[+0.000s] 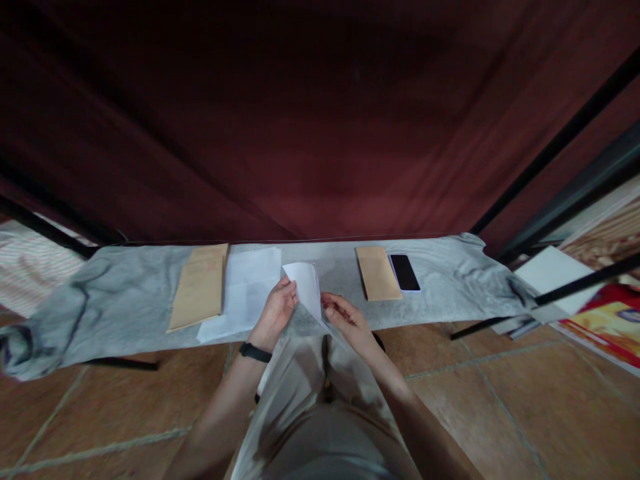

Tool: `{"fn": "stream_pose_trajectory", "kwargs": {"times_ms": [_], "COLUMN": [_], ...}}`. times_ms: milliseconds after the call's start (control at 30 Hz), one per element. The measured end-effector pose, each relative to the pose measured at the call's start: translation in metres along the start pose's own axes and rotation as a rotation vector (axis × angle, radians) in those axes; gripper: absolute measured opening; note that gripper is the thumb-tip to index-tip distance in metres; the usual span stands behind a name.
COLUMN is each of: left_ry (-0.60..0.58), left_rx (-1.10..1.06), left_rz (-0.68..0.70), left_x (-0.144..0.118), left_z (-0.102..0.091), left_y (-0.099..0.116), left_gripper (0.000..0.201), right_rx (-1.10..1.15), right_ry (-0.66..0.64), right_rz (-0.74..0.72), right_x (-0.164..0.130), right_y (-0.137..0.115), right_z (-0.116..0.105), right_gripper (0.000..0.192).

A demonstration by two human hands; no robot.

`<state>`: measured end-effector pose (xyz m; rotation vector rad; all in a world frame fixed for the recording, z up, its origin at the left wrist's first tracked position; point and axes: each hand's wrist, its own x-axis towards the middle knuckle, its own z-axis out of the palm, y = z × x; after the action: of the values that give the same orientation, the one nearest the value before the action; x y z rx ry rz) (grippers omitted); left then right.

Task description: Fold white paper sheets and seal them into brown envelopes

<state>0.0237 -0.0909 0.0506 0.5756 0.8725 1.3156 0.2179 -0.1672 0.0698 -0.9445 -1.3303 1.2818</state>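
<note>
My left hand (278, 311) and my right hand (341, 317) both hold a folded white sheet of paper (306, 288) just above the near edge of a bench covered in grey cloth (125, 293). The left hand pinches the sheet's left edge; the right hand grips its lower right corner. A black band circles my left wrist. To the left of the hands lies a stack of white sheets (248, 287), and beyond it a stack of brown envelopes (199, 285).
A single brown envelope (377, 272) and a dark phone (405, 272) lie on the cloth to the right. A dark red curtain hangs behind the bench. Black metal bars (550, 153) and a white board (547, 270) stand at right over a tiled floor.
</note>
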Motion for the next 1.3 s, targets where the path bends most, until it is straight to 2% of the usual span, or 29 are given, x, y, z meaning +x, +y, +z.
{"fn": "stream_pose_trajectory", "kwargs": {"times_ms": [233,500,900,1100,1200,1300], "left_ry": [-0.044,-0.048,-0.038,-0.007,0.025,0.084], "left_rx": [0.072,0.076,0.014,-0.003,0.009,0.082], "left_rz": [-0.016,-0.015,-0.08,-0.145,-0.161,-0.118], "left_x": [-0.005,-0.005,-0.005,-0.001,-0.003,-0.014], "left_z": [0.004,0.003,0.002,0.0,0.001,0.003], "left_y": [-0.006,-0.011,-0.017,-0.028,-0.038,-0.049], "left_gripper": [0.027,0.028,0.027,0.022,0.019,0.031], "right_rx": [0.017,-0.032,0.04,0.017,-0.072,-0.216], "right_ry": [0.047,0.047,0.065,0.131,0.186,0.269], "right_rz": [-0.045,-0.066,-0.037,0.04,0.073,0.048], "right_x": [0.014,0.013,0.013,0.014,0.017,0.021], "right_y": [-0.012,-0.009,-0.005,-0.002,0.001,0.0], "right_z": [0.008,0.007,0.006,0.007,0.004,-0.002], "right_gripper": [0.044,0.043,0.048,0.043,0.038,0.037]}}
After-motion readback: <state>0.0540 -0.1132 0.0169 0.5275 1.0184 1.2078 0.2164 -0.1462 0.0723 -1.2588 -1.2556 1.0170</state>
